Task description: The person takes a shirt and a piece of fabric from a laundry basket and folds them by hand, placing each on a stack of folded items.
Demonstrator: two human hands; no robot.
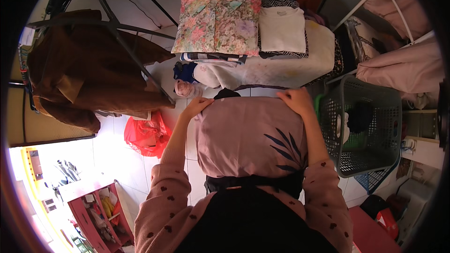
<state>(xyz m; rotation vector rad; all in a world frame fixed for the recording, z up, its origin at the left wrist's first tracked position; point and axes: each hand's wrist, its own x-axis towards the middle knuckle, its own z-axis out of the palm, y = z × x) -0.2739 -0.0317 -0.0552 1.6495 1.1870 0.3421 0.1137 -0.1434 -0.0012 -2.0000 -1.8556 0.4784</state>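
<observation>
A mauve cloth with dark blue printed leaves (242,135) lies spread across the lap, its far edge slightly curved. My left hand (199,107) pinches its far left corner between thumb and fingers. Near the far right corner is my right hand (294,100), fingers bent; whether it grips the cloth is unclear. A bit of black fabric (227,93) shows just beyond the far edge. Ahead, a folded floral collared shirt (218,19) tops a pile of clothes, and beside it a folded white shirt (282,30) lies on patterned fabric.
A grey perforated plastic basket (369,161) with some cloth inside stands at the right. Brown garments (88,66) hang from a metal rack (114,24) at the left. A red plastic bag (146,135) lies on the tiled floor. A whitish padded surface (281,72) bears the folded piles.
</observation>
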